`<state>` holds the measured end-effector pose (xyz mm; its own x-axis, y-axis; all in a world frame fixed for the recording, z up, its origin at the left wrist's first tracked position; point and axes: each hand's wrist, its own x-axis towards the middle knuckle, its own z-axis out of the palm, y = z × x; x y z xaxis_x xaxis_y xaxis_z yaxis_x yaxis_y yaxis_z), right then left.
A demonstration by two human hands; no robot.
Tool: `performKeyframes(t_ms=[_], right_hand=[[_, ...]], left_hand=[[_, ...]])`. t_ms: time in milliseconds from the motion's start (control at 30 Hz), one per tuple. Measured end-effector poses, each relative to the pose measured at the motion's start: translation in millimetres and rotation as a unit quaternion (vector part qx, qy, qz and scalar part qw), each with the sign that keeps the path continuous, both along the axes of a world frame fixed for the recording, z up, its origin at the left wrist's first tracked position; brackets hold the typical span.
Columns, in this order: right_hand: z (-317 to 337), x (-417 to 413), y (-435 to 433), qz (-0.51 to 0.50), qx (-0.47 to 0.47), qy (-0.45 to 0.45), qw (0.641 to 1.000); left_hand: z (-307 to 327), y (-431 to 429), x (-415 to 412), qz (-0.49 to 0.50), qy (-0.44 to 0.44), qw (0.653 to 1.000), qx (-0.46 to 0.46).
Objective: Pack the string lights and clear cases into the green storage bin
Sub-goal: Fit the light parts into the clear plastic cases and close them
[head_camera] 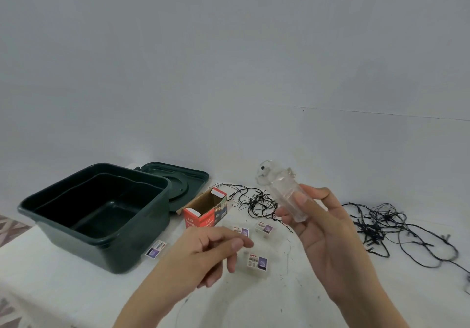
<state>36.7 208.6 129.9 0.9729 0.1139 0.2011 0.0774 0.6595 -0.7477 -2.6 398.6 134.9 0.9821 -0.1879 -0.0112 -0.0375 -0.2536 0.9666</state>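
My right hand [328, 236] holds a clear case [284, 190] upright above the table, with a bundle of thin lights at its top end. My left hand [206, 254] hovers lower and to the left, fingers loosely curled and holding nothing. The green storage bin [63, 226] stands open at the left with nothing in it. Several small clear cases with labels lie on the table, among them one [257, 264] below my left fingers and one [264, 229] further back. A black string light tangle [256, 201] lies behind them, and a larger tangle [396, 228] spreads at the right.
The bin's green lid [188, 180] lies flat behind the bin. An open red cardboard box [206, 210] stands between the bin and the small tangle. Another labelled case [155, 248] lies against the bin's front right corner. A white cloth covers the table [63, 289].
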Motion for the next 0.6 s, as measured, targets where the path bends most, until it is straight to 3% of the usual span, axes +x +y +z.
performKeyframes(t_ms=[100, 200, 300, 367, 400, 500, 600], right_hand=[[2, -3, 2, -0.110, -0.081, -0.039, 0.990], [1, -5, 2, -0.215, -0.213, -0.087, 0.949], [-7, -4, 4, -0.279, -0.386, -0.168, 0.863], [-11, -4, 4, -0.287, -0.478, -0.230, 0.798], [-13, -4, 3, -0.270, -0.500, -0.243, 0.786], [-12, -7, 1, -0.131, -0.523, -0.218, 0.813], [-4, -9, -3, 0.049, -0.482, -0.196, 0.853]], left_hand=[[3, -4, -7, -0.002, -0.030, 0.996, 0.082], [7, -8, -14, 0.019, -0.113, 0.978, 0.176], [17, -7, -19, 0.024, -0.293, 0.893, 0.340], [23, -5, -20, 0.043, -0.388, 0.845, 0.365], [25, -5, -18, 0.053, -0.413, 0.834, 0.363], [31, -2, -8, 0.080, -0.434, 0.821, 0.363], [30, 0, 8, 0.084, -0.357, 0.885, 0.286]])
